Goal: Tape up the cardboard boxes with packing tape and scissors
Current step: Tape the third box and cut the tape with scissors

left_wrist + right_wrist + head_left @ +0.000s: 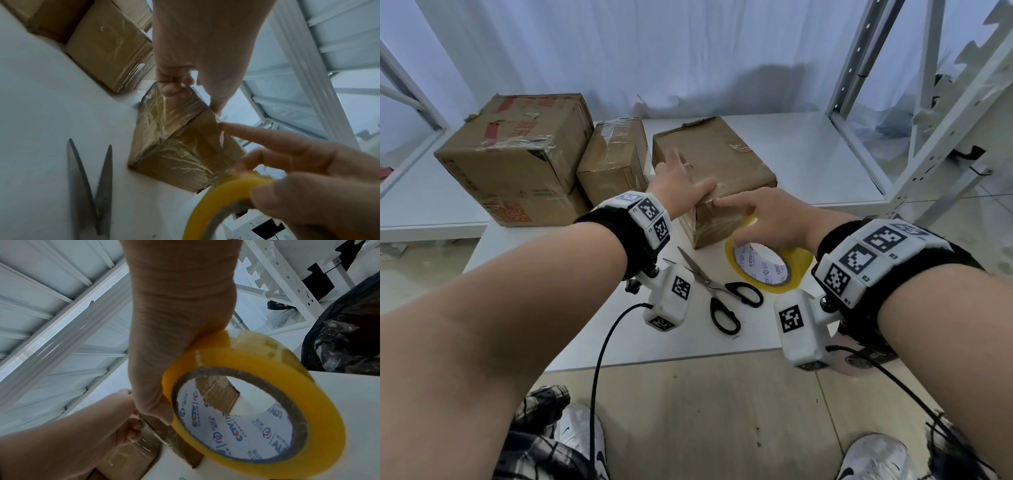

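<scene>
box: the small cardboard box (714,178) is pinned flat on the table (571,339), probably so tape can be pulled tight over its near corner
left hand (678,185): spread on top, thumb hooked over the edge
right hand (767,219): tape roll (767,265) is gripped, index finger kept straight, touching the corner
scissors (717,291): left lying half open, just beside the roll, handy for cutting
</scene>
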`<state>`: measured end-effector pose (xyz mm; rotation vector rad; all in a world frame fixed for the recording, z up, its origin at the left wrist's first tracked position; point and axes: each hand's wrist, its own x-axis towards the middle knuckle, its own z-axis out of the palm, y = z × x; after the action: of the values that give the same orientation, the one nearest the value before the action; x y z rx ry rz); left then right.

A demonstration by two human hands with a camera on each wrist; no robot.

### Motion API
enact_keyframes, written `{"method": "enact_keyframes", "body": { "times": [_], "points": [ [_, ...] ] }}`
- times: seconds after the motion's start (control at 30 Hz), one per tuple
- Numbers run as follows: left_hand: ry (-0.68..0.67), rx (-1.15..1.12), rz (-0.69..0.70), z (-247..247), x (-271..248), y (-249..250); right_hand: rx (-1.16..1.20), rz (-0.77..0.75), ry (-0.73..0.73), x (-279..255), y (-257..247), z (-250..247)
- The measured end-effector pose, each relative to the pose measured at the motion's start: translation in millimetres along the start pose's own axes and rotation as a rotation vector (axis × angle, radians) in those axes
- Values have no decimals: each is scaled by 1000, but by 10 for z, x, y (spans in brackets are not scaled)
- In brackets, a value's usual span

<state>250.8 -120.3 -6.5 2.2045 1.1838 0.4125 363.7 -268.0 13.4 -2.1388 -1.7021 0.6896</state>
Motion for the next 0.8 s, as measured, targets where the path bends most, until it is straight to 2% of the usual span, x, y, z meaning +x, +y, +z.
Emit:
{"method": "enact_keyframes", "body": {
  "times": [0.1,0.13,0.2,0.23,0.3,0.37,0.47,0.53,0.6,0.67,0.73,0.8],
  "points": [
    [46,-83,-131,2,86,21,28,-9,-3,19,20,-3],
    [87,-51,-122,-25,102,21,35,-12,-4,22,32,2],
    [189,47,59,-94,58,28,66,-13,0,16,66,19],
    [177,63,203,-123,18,21,88,-14,10,13,82,29],
    [-37,100,401,-138,-117,9,124,-28,73,18,128,53],
    [-193,252,448,-106,-188,-56,146,-17,190,26,162,60],
    [-221,397,482,-122,-210,-90,135,35,315,4,202,39],
    [-244,461,528,-155,-221,-83,31,28,343,-43,243,25],
    [-262,506,547,-219,-231,-112,-137,-5,285,-119,278,37],
    [-256,540,527,-313,-208,-199,-323,-27,151,-194,322,93],
    [-228,561,480,-404,-188,-295,-401,-28,49,-234,347,160],
    [-208,550,436,-430,-202,-335,-411,-28,9,-238,351,224]
  ]
}}
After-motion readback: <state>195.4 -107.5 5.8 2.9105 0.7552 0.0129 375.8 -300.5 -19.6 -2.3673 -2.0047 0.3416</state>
